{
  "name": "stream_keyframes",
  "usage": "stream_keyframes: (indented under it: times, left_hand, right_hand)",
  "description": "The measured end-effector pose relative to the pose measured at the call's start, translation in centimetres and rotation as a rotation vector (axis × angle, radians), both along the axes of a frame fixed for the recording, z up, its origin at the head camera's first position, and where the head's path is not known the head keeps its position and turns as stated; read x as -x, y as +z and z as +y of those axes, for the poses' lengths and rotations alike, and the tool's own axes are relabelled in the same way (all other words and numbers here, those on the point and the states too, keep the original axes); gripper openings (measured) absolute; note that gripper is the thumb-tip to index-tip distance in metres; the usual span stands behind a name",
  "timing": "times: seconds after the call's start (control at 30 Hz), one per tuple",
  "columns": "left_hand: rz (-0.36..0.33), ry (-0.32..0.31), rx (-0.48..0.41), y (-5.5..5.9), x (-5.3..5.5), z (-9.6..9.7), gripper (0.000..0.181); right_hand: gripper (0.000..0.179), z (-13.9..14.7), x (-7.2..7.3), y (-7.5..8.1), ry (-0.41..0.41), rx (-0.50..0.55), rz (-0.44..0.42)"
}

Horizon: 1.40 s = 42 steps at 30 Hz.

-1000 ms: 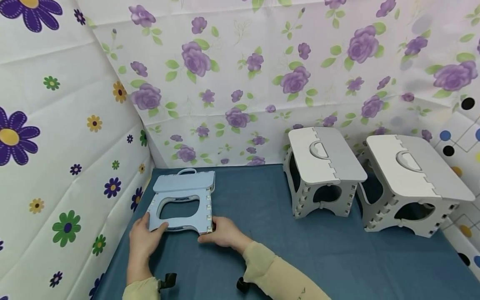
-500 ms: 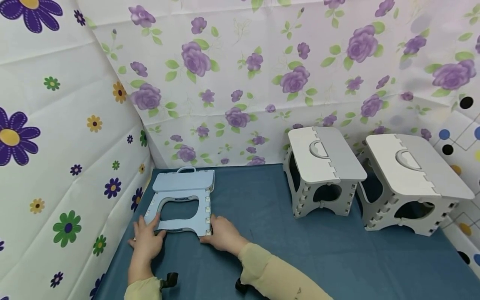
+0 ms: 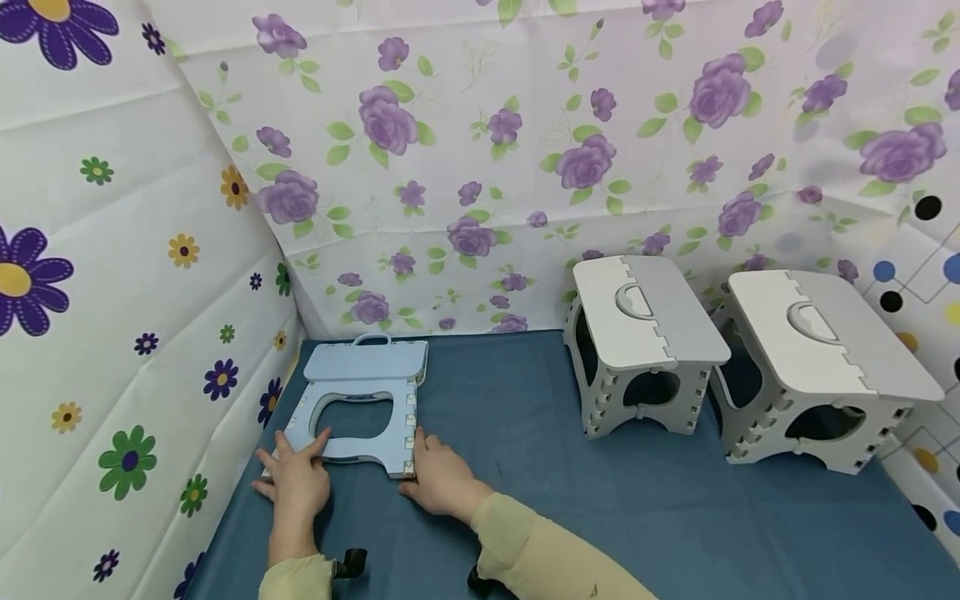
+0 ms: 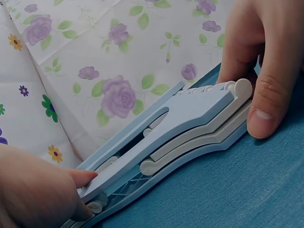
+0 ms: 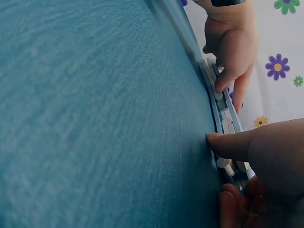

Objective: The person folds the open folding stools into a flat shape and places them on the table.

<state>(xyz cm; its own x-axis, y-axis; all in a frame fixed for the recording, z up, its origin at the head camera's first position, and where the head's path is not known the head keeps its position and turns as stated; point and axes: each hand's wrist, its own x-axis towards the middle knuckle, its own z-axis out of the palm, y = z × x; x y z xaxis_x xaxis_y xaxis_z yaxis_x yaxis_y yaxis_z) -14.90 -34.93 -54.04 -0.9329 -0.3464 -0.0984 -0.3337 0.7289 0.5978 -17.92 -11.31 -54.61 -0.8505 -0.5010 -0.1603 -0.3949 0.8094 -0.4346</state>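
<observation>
A light blue folding stool (image 3: 402,417) lies folded flat at the left of the table in the head view, its handle toward the back wall. My left hand (image 3: 298,492) touches its near left corner, fingers spread, with one fingertip on the top face. At the near right corner, my right hand (image 3: 444,479) holds the stool between thumb and fingers. In the left wrist view the stool's folded layers (image 4: 190,123) show edge-on, with the right thumb (image 4: 268,104) in front of the corner. The right wrist view shows both hands along the near edge; some right fingers are partly hidden.
Two unfolded stools with white and grey tops, a nearer-centre one (image 3: 645,312) and another (image 3: 825,333), stand upright at the right. A blue cloth (image 3: 570,517) covers the table. Flower-printed sheets (image 3: 465,167) hang behind and at the left.
My left hand has loosened from the near left corner and its fingers have spread. The stool has shifted slightly toward me and left. My right hand stays at its corner.
</observation>
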Motion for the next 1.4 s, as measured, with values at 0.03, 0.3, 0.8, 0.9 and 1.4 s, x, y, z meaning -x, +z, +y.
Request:
stream_keyframes:
  times: [0.03, 0.3, 0.8, 0.9, 1.4]
  left_hand:
    - [0.002, 0.003, 0.0, 0.0, 0.0, 0.0, 0.06]
    - [0.01, 0.012, -0.027, 0.1, -0.2, 0.3, 0.061]
    - [0.108, 0.032, -0.09, 0.7, 0.5, 0.6, 0.07]
    - [0.137, 0.064, -0.09, 0.6, 0.4, 0.3, 0.067]
    - [0.296, 0.237, -0.128, 0.9, 0.1, 0.8, 0.045]
  right_hand:
    - [0.094, 0.1, 0.0, 0.0, 0.003, 0.004, -0.003]
    - [0.095, 1.2, 0.1, 0.0, 0.021, 0.119, -0.061]
    - [0.092, 5.4, 1.0, -0.8, -0.066, 0.658, -0.332]
    - [0.09, 6.7, 0.4, -0.3, -0.112, 0.733, -0.319]
    - [0.049, 17.2, 0.4, 3.3, 0.006, 0.573, -0.127]
